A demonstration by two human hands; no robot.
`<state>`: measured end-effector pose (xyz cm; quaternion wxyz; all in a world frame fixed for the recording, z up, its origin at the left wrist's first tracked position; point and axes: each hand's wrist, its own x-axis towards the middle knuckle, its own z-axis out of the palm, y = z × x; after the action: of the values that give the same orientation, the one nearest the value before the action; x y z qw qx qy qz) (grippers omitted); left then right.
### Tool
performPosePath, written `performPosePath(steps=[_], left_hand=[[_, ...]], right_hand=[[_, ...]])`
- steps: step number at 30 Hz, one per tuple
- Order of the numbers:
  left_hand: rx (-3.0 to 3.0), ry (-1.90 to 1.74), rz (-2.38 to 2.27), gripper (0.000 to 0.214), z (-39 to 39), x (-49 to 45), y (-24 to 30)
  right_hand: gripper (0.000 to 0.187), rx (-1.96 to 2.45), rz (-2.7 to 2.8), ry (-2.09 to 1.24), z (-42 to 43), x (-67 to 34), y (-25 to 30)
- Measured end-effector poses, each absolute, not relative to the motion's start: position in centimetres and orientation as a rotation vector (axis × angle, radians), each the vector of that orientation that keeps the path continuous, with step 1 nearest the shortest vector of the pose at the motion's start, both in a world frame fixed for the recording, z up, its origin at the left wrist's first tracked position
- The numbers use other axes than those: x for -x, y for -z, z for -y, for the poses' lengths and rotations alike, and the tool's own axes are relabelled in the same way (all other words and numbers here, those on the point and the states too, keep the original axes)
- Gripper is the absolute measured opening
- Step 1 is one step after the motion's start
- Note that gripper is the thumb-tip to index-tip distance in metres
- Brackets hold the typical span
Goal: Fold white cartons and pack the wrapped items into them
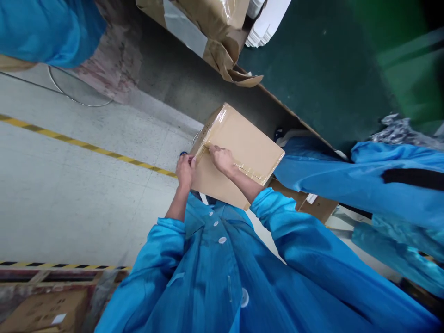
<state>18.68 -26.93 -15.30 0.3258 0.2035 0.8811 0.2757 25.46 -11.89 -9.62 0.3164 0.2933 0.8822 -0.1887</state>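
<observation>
A brown cardboard box [248, 138] sits in front of my body, turned at an angle. Shiny clear tape runs along its edges and across its top seam. At the box's left edge is my left hand [185, 170], fingers bent and closed; what they hold, if anything, is hidden. A small dark blue thing [183, 153] shows just beyond those fingers, too little of it visible to name. My right hand [222, 158] rests on the top face near the taped seam, its fingers curled in and pointing toward the left edge. I cannot make out anything inside them.
Beyond the box is a green-topped table [312, 69] bearing a brown-wrapped package [215, 23] and stacked white pieces [265, 27]. People in blue clothing [322, 175] stand at right and upper left. Another carton [45, 310] lies lower left; yellow-black tape [86, 145] marks the floor.
</observation>
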Motion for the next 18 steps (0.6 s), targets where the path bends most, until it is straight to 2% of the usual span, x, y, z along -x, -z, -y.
performPosePath(steps=[5,9,14,18], left_hand=[[-0.566,-0.691,-2.344,0.024,27.4,-19.1,14.9],[-0.613,-0.634,-2.383,0.024,27.5,-19.3,14.4],[-0.758,-0.57,-2.453,0.037,26.5,-20.2,12.8],[-1.077,-0.507,-2.323,0.04,24.4,-21.2,11.9]], right_hand=[[0.041,-0.724,-2.353,0.486,12.2,-25.0,9.7],[0.032,-0.7,-2.357,0.479,12.3,-25.0,9.6],[0.034,-0.71,-2.337,0.453,11.8,-27.3,9.1],[0.034,-0.726,-2.29,0.432,11.1,-30.1,8.7]])
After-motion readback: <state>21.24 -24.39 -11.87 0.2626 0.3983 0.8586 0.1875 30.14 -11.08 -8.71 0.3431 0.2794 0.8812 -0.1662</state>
